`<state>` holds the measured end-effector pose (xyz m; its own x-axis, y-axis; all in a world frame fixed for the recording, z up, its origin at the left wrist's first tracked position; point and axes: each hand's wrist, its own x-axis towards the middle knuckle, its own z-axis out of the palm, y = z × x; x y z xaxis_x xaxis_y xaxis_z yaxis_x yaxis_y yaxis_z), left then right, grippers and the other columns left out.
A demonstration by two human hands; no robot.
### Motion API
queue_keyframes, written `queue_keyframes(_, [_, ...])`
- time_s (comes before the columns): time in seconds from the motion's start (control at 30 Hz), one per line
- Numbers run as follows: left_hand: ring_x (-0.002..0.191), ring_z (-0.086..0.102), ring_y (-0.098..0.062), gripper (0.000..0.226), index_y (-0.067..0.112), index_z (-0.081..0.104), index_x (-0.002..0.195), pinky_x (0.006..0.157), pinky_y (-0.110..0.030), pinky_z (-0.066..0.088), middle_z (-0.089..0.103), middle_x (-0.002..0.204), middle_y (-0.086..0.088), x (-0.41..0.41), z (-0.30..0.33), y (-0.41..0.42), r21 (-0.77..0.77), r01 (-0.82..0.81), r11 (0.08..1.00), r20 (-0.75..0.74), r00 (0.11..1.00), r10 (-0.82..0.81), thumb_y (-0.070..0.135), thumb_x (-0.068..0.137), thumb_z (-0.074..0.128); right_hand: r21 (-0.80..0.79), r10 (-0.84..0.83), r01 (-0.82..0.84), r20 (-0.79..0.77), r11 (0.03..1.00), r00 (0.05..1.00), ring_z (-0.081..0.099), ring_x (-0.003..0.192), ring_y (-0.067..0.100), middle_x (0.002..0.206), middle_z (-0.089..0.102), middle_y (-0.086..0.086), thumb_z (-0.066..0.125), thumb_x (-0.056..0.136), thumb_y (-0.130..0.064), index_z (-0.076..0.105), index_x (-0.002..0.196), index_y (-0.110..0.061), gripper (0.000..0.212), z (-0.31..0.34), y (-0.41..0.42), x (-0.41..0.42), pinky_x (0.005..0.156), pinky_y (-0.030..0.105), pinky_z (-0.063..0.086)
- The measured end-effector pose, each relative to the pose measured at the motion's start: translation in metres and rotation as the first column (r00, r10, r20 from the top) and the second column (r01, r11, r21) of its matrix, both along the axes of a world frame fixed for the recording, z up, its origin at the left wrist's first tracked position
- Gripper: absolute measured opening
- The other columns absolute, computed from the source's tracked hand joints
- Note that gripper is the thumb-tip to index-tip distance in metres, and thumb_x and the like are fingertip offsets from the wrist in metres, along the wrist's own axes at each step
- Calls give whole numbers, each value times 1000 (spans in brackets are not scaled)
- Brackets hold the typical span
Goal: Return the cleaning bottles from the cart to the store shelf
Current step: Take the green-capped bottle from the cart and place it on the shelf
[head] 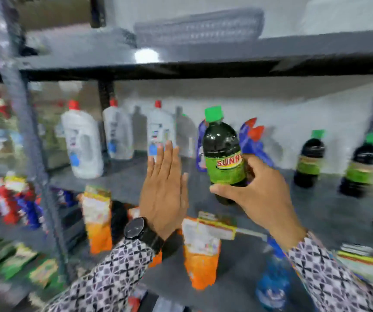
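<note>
My right hand (256, 194) grips a dark bottle (222, 152) with a green cap and a green "SUNNY" label, held upright in front of the grey middle shelf (136, 176). To its left my left hand (165, 188) is raised flat with fingers together and holds nothing; a black watch sits on that wrist. Two matching dark bottles (309, 158) (361, 167) stand on the shelf to the right. Blue bottles with red caps (254, 143) stand behind the held one. White bottles with red caps (82, 140) line the left of the shelf.
A dark upper shelf board (203, 66) runs overhead with a clear plastic pack (199, 25) on it. Orange pouches (201, 251) and a blue bottle (273, 282) stand on the lower shelf. A grey upright post (30, 140) divides off a left rack of red and blue packs.
</note>
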<state>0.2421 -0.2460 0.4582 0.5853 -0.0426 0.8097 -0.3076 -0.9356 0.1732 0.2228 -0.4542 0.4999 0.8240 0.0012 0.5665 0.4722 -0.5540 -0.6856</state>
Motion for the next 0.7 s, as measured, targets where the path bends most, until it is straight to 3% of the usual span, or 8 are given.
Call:
queue_keyframes(0.07, [160,19,-30,63,4,28,160,131,-50,17,25,170,-14,29,6,-31,62,97,993,-90,992,-91,33,104,28,45,-110,109,20,993,994,71,84,-9,92,78,-21,94,55,-52,70,108,-35,60,6,-35,-5,78,20,57])
queue_keyframes(0.13, [160,22,-30,65,7,28,160,130,-49,18,28,170,-13,59,3,-57,115,156,981,-277,954,-120,37,102,23,68,-200,197,27,978,980,72,85,-7,95,79,-19,93,55,-54,70,111,-35,63,7,-62,-10,80,27,60])
queue_keyframes(0.27, [158,22,-32,59,6,29,157,127,-53,22,29,169,-15,106,-21,-92,295,220,930,-597,802,0,32,105,26,100,-348,345,16,933,937,73,87,-1,95,79,-17,94,55,-53,71,106,-34,59,-6,-101,-15,80,34,62])
queue_keyframes(0.37, [153,30,-36,59,5,37,152,122,-58,26,35,164,-17,120,-38,-93,287,227,930,-669,743,25,34,102,24,111,-417,417,-27,902,909,74,90,3,98,80,-14,94,56,-52,70,109,-32,61,-26,-118,-14,83,38,62])
queue_keyframes(0.5, [154,29,-37,76,3,38,152,119,-61,26,31,167,-17,129,-49,-91,362,251,898,-666,743,62,37,92,7,126,-482,488,-76,864,873,74,94,8,100,78,-14,89,54,-61,68,111,-32,67,-50,-132,-3,86,43,61])
queue_keyframes(0.7, [158,24,-29,61,6,27,159,127,-51,20,26,170,-13,126,-50,-94,305,246,920,-678,734,28,34,105,19,59,-510,524,-158,850,845,71,99,19,105,74,-6,92,65,-50,60,115,-24,65,-49,-147,35,87,40,58])
